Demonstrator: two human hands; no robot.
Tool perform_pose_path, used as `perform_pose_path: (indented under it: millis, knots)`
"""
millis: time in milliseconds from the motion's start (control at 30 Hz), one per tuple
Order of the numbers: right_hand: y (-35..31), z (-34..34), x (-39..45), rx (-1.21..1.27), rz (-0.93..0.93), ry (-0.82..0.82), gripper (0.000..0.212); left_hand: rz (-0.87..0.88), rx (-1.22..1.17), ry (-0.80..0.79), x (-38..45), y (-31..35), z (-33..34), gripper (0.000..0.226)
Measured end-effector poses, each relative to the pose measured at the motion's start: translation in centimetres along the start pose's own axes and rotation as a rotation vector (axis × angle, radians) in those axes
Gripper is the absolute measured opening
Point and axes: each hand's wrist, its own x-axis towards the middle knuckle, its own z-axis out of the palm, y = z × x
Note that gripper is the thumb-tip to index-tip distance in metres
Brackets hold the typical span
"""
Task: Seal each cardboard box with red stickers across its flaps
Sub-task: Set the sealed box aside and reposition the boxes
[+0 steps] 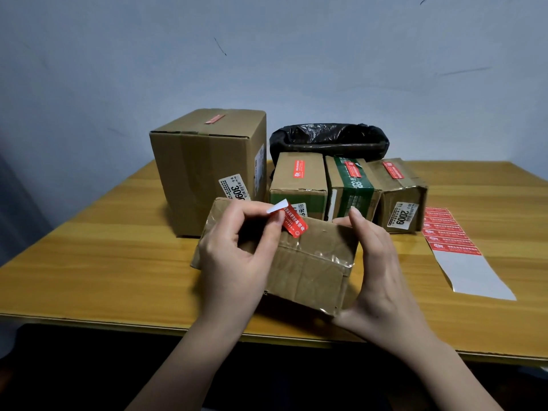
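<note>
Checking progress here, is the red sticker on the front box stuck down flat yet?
Not yet. The red sticker touches the box at one end; the left hand pinches its lifted end.

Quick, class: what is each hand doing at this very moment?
Left hand: pinches the red sticker above the cardboard box.
Right hand: grips that box's right side, steadying it.
</note>
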Motion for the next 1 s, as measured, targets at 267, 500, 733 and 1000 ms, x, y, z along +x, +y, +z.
perform_pose_path:
  millis: [267,500,733,1000]
  knots:
    - [-0.14,0.15,0.11,-0.001,0.011,0.001,0.105,0.114,0.035,0.028,-0.47,-0.59,0.06,0.01]
    - [0.11,0.22,0.1,0.014,0.005,0.004,0.106,0.173,0.053,0.019,-0.51,-0.47,0.17,0.024]
    - [0.18,0.19,0.18,0.015,0.001,0.004,0.11,0.243,0.103,0.017,-0.59,-0.53,0.16,0.019]
    - [0.28,0.17,0.3,0.021,0.0,-0.008,0.11,0.307,0.157,0.018,-0.62,-0.72,0.11,0.018]
